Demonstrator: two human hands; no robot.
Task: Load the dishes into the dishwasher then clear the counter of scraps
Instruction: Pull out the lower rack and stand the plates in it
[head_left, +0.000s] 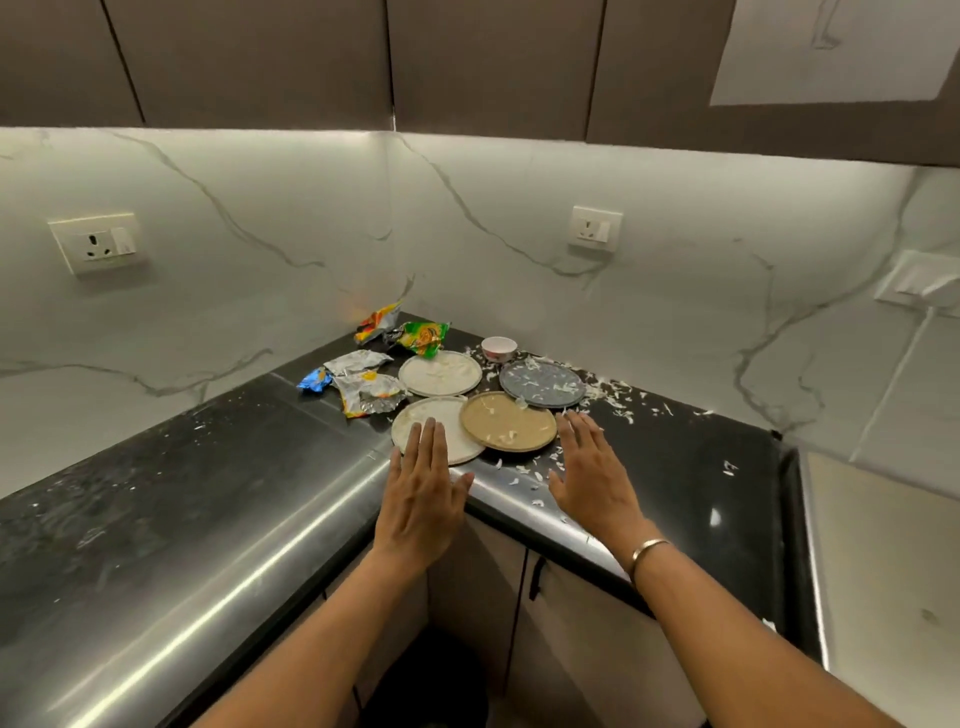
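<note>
Black stone counter wraps a corner under marble walls, and from the head view the dishes sit straight ahead of me, in the corner beyond both hands; the near white plate lies under the fingertips of my left hand, with the tan plate overlapping its right edge and lying between the two hands; my right hand is just beside the tan plate's right rim; both hands are flat, fingers straight, holding nothing, and I cannot tell whether either touches anything; further back lie a second white plate, a grey plate and a small bowl; the plates are round, so no axis matters, only reach; I judge the left hand nearest the near white plate, though the tan plate seems to need lifting first; crumpled wrappers lie to the left and white scraps to the right; no dishwasher is in sight.
</note>
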